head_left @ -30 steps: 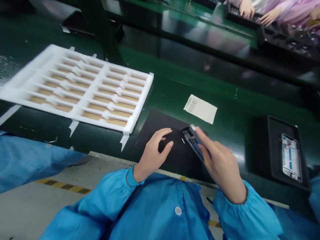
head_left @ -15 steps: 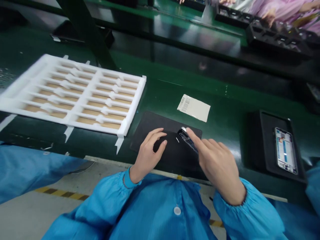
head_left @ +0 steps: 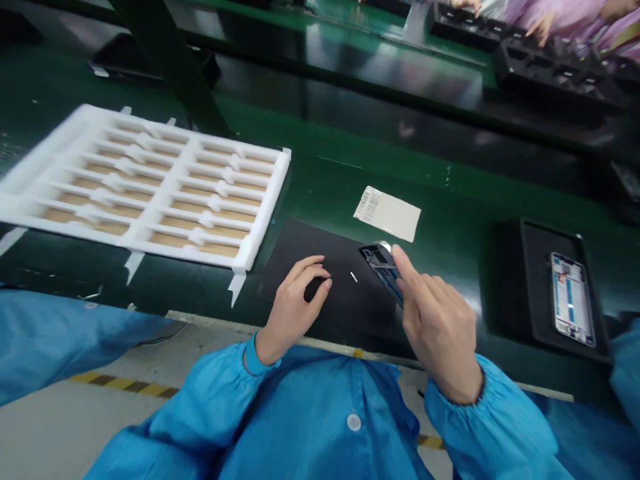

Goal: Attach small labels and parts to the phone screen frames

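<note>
My right hand (head_left: pixel 435 320) grips an open phone frame (head_left: pixel 383 265) tilted up on edge over a black mat (head_left: pixel 300 247). Its inner side with blue and grey parts faces left. My left hand (head_left: pixel 295 303) rests on the near part of the mat with fingers curled and slightly apart, holding nothing I can see. A tiny white piece (head_left: pixel 353 277) lies on the mat between my two hands. Both arms wear blue sleeves.
A white foam tray (head_left: pixel 145 187) with several slots lies at the left on the green belt (head_left: pixel 450 200). A beige sheet (head_left: pixel 387 213) sits beyond the mat. A black tray (head_left: pixel 530 287) holding another phone frame (head_left: pixel 573 297) stands at the right. Other people's hands work at the far top right.
My right hand has raised and tilted the phone frame back up after lowering it toward the mat. My left hand's fingers have curled in a little. The view shifted slightly.
</note>
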A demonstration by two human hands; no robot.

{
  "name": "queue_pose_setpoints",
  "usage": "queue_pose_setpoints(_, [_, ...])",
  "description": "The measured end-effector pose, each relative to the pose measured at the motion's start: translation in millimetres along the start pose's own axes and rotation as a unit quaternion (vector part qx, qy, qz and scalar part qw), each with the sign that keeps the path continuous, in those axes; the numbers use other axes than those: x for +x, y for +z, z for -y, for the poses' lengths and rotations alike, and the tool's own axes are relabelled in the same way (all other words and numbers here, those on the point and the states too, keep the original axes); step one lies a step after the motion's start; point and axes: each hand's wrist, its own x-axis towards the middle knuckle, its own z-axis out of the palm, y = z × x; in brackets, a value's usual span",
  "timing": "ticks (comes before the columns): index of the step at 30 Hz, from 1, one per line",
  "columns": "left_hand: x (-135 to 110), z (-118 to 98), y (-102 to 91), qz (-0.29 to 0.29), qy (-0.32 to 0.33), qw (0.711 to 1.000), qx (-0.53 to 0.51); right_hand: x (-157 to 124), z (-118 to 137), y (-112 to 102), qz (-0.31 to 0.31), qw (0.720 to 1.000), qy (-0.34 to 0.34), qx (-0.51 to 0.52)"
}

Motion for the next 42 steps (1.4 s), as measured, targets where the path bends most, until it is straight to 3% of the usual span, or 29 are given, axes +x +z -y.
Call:
queue_pose_setpoints(2, [-1, 0, 0.6, 0.0, -0.001, 1.0, -0.01, -2, -4, 0, -0.023, 0.99, 0.065, 0.122])
queue_pose_setpoints(4, [-2, -4, 1.1, -0.008, 0.0, 0.999, -0.034, -5, -9, 1, -0.034, 0.943, 0.162, 0.288])
queue_pose_setpoints(7, [-4, -18, 1.3, -0.009, 0.001, 0.996, -0.094, -9, -17, 9, 0.006, 0.798, 0.286, 0.53])
queue_pose_setpoints(9, [-4, -32, 1.5, 0.028, -0.011, 0.989, -0.145, -12, -19, 17, 0.046, 0.702, 0.334, 0.627])
queue_pose_setpoints(12, [-2, -51, 4.0, 0.116, -0.04, 0.966, -0.226, -15, -18, 29, 0.077, 0.619, 0.379, 0.684])
queue_pose_setpoints(15, [1, -60, 9.3, 0.147, -0.073, 0.948, -0.273, -17, -15, 36, 0.085, 0.582, 0.405, 0.7])
queue_pose_setpoints(24, [2, -54, 19.7, 0.198, -0.141, 0.905, -0.349, -20, -15, 45, 0.097, 0.538, 0.418, 0.725])
queue_pose_setpoints(30, [3, -50, 18.8, 0.202, -0.186, 0.877, -0.395, -21, -13, 45, 0.099, 0.537, 0.411, 0.73])
queue_pose_setpoints(32, [2, -52, 17.5, 0.197, -0.197, 0.876, -0.394, -21, -12, 44, 0.093, 0.552, 0.409, 0.721])
queue_pose_setpoints(35, [1, -54, 15.5, 0.2, -0.192, 0.885, -0.375, -23, -10, 41, 0.071, 0.596, 0.396, 0.695])
queue_pose_setpoints(38, [0, -53, 14.1, 0.2, -0.168, 0.899, -0.353, -24, -11, 35, 0.046, 0.678, 0.367, 0.635])
queue_pose_setpoints(42, [-3, -36, 11.3, 0.106, -0.143, 0.947, -0.269, -21, -12, 22, -0.017, 0.884, 0.258, 0.389])
